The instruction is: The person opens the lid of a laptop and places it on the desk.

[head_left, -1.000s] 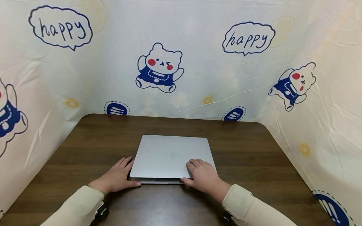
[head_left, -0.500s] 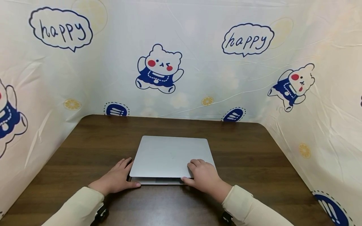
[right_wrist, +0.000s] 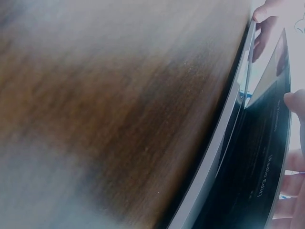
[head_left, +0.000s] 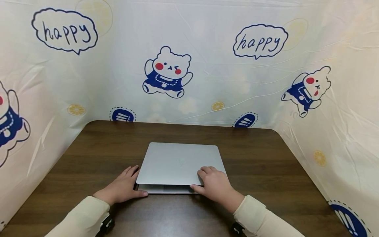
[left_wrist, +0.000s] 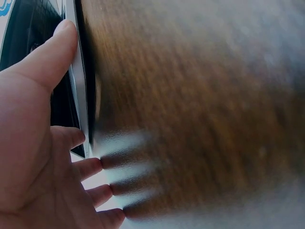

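A silver laptop (head_left: 173, 163) lies on the brown table, its lid raised a little at the front so a strip of the base (head_left: 155, 189) shows. My left hand (head_left: 122, 186) rests at the front left corner, thumb along the front edge; the left wrist view shows its fingertips on the tabletop beside the base. With my right hand (head_left: 216, 186) I hold the lid near its front right corner, thumb at the edge and fingers on top. In the right wrist view, the dark screen (right_wrist: 252, 162) bears faint text, and the gap between lid and base is visible.
The table (head_left: 251, 164) extends around the laptop on all sides. A pale curtain (head_left: 213, 75) printed with bears and "happy" bubbles hangs behind the table and along both sides. Dark straps (head_left: 107, 225) sit below both sleeve cuffs.
The lid's front edge has risen slightly with my right hand, widening the gap above the base. My left hand has stayed at the corner.
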### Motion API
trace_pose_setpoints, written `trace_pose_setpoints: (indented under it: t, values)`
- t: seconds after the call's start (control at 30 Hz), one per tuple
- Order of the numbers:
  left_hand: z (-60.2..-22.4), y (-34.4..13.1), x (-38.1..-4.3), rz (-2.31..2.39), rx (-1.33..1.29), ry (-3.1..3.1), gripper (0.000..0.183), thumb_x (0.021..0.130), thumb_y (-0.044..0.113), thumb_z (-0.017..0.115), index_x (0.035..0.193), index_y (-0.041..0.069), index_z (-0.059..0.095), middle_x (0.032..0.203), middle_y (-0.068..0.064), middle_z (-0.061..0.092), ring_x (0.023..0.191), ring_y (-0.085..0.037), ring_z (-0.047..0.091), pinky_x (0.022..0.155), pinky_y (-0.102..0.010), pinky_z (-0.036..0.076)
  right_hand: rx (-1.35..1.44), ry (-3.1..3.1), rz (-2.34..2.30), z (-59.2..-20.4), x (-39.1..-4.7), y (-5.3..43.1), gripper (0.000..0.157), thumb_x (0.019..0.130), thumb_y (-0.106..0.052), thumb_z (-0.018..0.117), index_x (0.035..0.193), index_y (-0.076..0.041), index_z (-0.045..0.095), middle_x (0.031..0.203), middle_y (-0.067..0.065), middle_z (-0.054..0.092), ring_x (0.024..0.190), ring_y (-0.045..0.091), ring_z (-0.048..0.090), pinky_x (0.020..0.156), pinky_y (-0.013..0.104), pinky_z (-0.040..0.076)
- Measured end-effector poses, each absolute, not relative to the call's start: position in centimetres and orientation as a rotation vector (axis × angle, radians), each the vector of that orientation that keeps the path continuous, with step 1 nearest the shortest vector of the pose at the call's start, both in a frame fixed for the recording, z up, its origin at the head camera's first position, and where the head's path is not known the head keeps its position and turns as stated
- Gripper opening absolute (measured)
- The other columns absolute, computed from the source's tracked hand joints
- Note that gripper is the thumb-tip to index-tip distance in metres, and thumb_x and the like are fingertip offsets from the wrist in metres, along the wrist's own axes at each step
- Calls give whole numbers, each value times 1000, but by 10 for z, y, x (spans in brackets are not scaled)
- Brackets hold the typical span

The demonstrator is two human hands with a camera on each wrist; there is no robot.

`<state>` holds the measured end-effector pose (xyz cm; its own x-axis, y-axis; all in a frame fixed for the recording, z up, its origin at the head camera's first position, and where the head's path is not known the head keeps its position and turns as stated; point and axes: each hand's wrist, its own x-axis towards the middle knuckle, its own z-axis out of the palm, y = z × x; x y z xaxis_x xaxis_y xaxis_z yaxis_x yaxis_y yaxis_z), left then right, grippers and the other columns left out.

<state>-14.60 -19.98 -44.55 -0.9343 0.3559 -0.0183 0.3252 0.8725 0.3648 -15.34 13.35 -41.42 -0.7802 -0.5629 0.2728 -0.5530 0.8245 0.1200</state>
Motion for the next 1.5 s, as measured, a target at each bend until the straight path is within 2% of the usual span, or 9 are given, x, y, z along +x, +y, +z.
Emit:
trace_pose_setpoints:
  t: [0.53, 1.3, 1.5]
  values:
    - [-434, -194, -144, 530, 534, 2914, 97, 68, 66, 60, 132, -4, 38, 136, -29, 29, 124, -50, 22, 97, -57, 23, 840, -2614, -9, -408, -155, 136, 50, 77, -59, 55, 91, -12, 67, 94, 0, 63, 87, 18, 60, 65, 32, 51]
    - [-430, -194, -142, 555, 473, 2890, 95, 68, 62, 64, 134, -1, 38, 137, -29, 28, 125, -50, 20, 96, -60, 23, 824, -2619, -9, -403, -155, 134, 50, 79, -58, 54, 92, -13, 68, 93, 1, 64, 85, 17, 62, 67, 32, 51]
    - [-429, -194, -141, 561, 476, 2896, 93, 68, 60, 65, 134, 0, 39, 136, -29, 28, 124, -50, 21, 95, -60, 24, 813, -2584, -26, -399, -155, 133, 48, 78, -58, 55, 90, -14, 68, 91, 0, 65, 82, 17, 62, 63, 32, 51]
